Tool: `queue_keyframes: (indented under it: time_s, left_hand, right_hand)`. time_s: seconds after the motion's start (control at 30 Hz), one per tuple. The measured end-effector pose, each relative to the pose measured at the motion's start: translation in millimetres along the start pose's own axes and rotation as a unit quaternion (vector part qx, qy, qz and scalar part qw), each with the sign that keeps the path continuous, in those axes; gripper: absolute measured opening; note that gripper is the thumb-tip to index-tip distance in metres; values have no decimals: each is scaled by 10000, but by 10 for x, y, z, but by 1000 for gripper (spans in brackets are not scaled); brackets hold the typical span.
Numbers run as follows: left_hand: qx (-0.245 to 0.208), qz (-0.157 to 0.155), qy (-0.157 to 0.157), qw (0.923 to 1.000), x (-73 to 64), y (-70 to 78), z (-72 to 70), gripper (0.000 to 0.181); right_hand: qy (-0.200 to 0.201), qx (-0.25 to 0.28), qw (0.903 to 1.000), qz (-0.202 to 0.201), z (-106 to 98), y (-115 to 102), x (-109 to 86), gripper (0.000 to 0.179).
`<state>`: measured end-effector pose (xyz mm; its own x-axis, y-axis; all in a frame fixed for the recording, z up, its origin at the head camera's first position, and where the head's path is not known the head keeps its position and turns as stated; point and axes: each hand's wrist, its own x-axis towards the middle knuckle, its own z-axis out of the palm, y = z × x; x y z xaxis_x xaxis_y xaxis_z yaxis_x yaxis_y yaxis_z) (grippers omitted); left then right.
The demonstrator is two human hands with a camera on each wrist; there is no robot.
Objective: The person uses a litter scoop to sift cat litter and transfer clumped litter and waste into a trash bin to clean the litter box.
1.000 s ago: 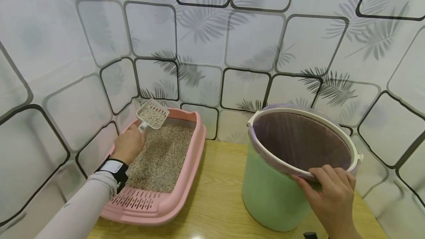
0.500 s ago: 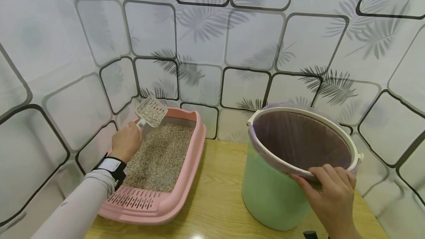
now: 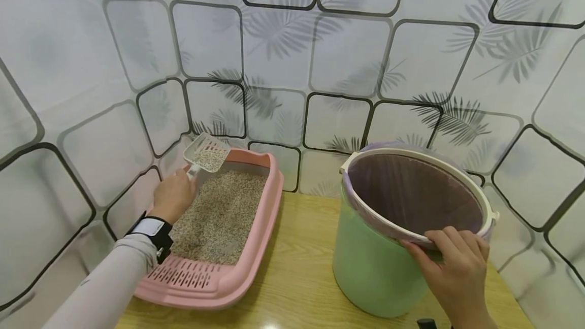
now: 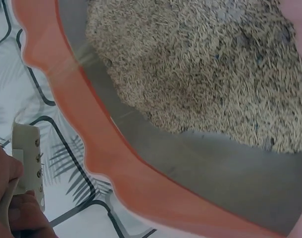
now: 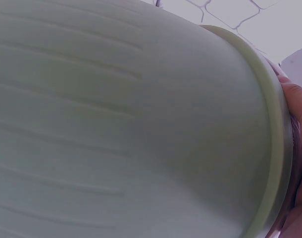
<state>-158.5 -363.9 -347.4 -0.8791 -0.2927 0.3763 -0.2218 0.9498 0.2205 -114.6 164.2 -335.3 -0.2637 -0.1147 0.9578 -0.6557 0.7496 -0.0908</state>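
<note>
My left hand [image 3: 173, 196] grips the handle of a white slotted litter scoop [image 3: 207, 153], which carries a heap of pale pellets. The scoop is raised over the far left part of a pink litter box [image 3: 267, 217] filled with pellet litter [image 3: 219, 217]. In the left wrist view the scoop [image 4: 27, 158] shows edge-on at the left, beside the box's rim [image 4: 106, 148]. My right hand [image 3: 457, 263] holds the near rim of a green bin [image 3: 379, 268], thumb outside and fingers over the edge. A purple bag lines the bin under a white ring [image 3: 457, 176].
Box and bin stand apart on a wood-grain table [image 3: 301, 258]. A patterned sheet [image 3: 283, 65] with leaf prints covers the walls behind and at both sides. A small black object [image 3: 427, 324] shows at the bottom edge, near my right wrist.
My left hand has drawn slightly left with the scoop, and the scoop's pellets have shifted a little. The right hand and the bin have stayed in place.
</note>
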Motion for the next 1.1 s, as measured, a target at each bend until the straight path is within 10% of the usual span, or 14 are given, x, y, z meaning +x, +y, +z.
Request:
queue_keyframes:
  time_s: [0.57,1.1]
  left_hand:
    - [-259,133,-628,9976,41,52,15,44]
    - [-457,336,442,9974,57,168,13,42]
  right_hand:
    - [-54,-37,10000,22,0,7,-3,66]
    - [97,15,9999,-55,8,-10,19,65]
